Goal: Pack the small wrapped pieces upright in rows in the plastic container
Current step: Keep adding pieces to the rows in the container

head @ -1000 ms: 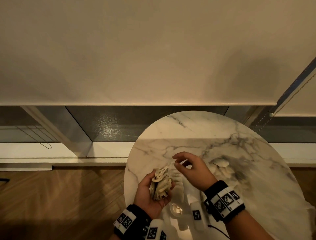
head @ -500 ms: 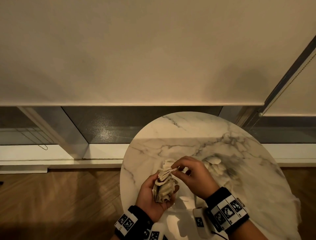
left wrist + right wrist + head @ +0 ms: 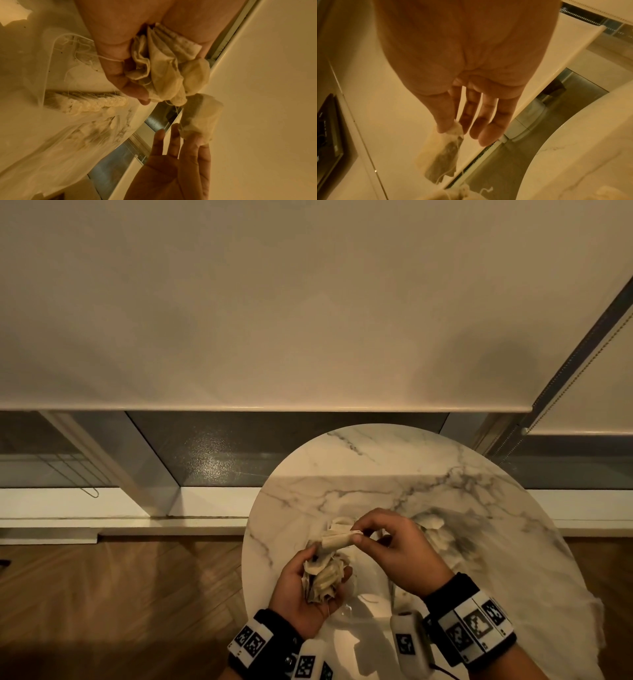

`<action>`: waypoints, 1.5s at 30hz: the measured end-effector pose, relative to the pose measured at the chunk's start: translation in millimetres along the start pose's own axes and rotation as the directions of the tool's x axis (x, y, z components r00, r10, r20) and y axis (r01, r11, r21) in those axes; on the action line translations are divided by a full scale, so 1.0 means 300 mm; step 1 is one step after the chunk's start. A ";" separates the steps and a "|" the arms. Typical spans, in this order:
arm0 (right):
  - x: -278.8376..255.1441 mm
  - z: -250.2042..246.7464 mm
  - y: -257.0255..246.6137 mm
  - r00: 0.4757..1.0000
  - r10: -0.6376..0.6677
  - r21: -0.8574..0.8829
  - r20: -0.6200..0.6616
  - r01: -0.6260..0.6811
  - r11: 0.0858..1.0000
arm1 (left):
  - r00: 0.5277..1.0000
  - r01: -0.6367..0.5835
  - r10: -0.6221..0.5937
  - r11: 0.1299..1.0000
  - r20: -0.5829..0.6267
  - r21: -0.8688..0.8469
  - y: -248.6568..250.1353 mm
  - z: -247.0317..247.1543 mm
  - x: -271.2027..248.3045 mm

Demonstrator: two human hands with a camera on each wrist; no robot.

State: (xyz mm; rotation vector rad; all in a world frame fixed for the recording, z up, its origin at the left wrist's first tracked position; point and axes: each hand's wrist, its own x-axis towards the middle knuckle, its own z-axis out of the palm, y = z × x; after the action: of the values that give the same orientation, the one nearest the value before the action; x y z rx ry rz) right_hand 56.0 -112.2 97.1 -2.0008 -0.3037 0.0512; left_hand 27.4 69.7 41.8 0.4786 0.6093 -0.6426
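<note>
- The left hand [image 3: 301, 587] is cupped palm up over the near-left part of the round marble surface [image 3: 394, 474], its fingers curled round a crumpled bunch of tea bags [image 3: 164, 71] with loose strings trailing.
- The right hand [image 3: 394, 549] pinches one tea bag [image 3: 337, 540] by its top edge between thumb and forefinger; its other fingers are stretched out straight. This bag is just beyond the bunch and, in the left wrist view, hangs clear of it – though a thread seems to run between them.
- The plastic container [image 3: 51, 75] sits on the surface under the hands, towards the near edge. It is clear-walled, and a tight row of bags [image 3: 89, 102] already stands upright inside. More bags lie loose on the surface to the right of the hands, blurred.
- The step in hand looks like drawing a single bag free and carrying it to the container.
- To do it well, the string should come away from the bunch first, so the rest are not dragged out.
- Holding the bag by its top seam lets it hang straight – it could then go down beside the last bag of the row, pressed against it so that it stays upright.
- The left hand's grip should be firm but not crushing.
</note>
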 end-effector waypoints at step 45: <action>0.351 0.038 0.454 0.819 0.495 -0.724 0.290 -0.150 0.673 | 0.985 -0.048 0.026 0.990 -0.169 -0.133 0.144 -0.100 0.079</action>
State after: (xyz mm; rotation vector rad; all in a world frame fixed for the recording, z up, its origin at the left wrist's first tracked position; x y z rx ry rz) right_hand 181.8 -132.6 -19.1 -2.7562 -0.2724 0.7842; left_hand 60.6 108.0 14.3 0.4169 0.7961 -0.5244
